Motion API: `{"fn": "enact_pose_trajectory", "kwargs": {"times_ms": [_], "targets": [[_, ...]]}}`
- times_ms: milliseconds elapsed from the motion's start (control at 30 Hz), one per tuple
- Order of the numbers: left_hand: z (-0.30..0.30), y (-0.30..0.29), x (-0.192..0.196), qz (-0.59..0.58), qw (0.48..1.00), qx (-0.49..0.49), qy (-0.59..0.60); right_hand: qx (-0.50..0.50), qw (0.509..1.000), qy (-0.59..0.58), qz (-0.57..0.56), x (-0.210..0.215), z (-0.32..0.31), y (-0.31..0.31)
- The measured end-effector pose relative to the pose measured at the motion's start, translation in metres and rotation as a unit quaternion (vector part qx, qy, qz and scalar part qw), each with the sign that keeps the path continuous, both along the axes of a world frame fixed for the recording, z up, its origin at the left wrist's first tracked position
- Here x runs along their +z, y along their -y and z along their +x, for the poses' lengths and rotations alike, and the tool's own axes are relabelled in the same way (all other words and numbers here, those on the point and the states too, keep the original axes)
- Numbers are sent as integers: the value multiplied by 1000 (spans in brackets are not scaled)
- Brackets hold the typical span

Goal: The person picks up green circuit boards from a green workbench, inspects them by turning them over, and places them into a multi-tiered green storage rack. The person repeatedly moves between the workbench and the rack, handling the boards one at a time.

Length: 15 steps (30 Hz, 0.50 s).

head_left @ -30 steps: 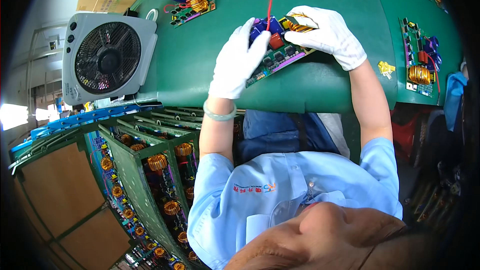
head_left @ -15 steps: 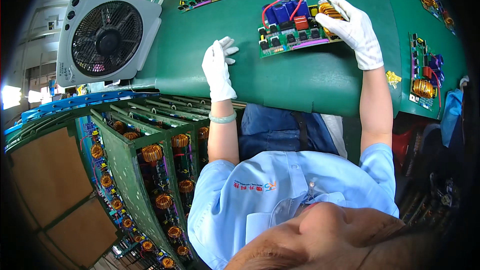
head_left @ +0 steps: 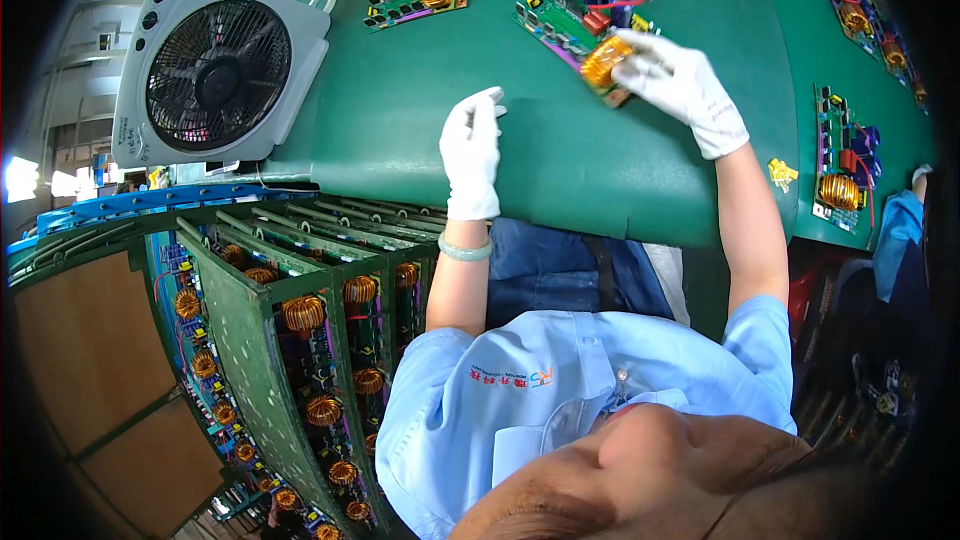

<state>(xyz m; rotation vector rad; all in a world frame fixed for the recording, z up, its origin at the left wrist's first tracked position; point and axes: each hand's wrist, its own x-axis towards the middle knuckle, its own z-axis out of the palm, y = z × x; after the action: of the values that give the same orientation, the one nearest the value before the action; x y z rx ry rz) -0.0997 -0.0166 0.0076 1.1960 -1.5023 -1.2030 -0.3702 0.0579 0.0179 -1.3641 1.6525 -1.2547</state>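
Observation:
A green circuit board (head_left: 562, 32) stands turned at an angle on the green work surface, with blue capacitors, red wires and a copper-wound coil (head_left: 604, 62) at its near corner. My right hand (head_left: 682, 90), in a white glove, grips the board at this coil, thumb and fingers against the windings; its fingertips are partly blurred. To the left of the board, my left hand (head_left: 470, 148) is also gloved and hovers over the surface. Its fingers are loosely bent and slightly apart, and nothing shows in them. Red wire crosses the capacitors toward the right.
Another circuit board (head_left: 410, 12) lies at the far left, and one (head_left: 828, 155) at the right beside yellow scraps (head_left: 782, 174). More boards (head_left: 850, 15) are at the far right. A grey box fan (head_left: 222, 70) stands left. Green racks (head_left: 240, 360) full of boards stand close by my left arm.
The board has been turned clockwise, its coil end now nearer me, with my right hand still on the coil. My left hand has shifted right. The red wire no longer stretches up out of view.

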Motion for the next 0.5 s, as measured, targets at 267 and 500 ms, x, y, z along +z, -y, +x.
{"fn": "enact_pose_trajectory", "kwargs": {"times_ms": [267, 500], "targets": [[-61, -8, 21, -449, 855, -49, 255, 97, 993, 39, -56, -1, -17, -8], [-80, 15, 18, -382, 834, -39, 397, -105, 992, -60, -16, 8, -21, 2]]}}
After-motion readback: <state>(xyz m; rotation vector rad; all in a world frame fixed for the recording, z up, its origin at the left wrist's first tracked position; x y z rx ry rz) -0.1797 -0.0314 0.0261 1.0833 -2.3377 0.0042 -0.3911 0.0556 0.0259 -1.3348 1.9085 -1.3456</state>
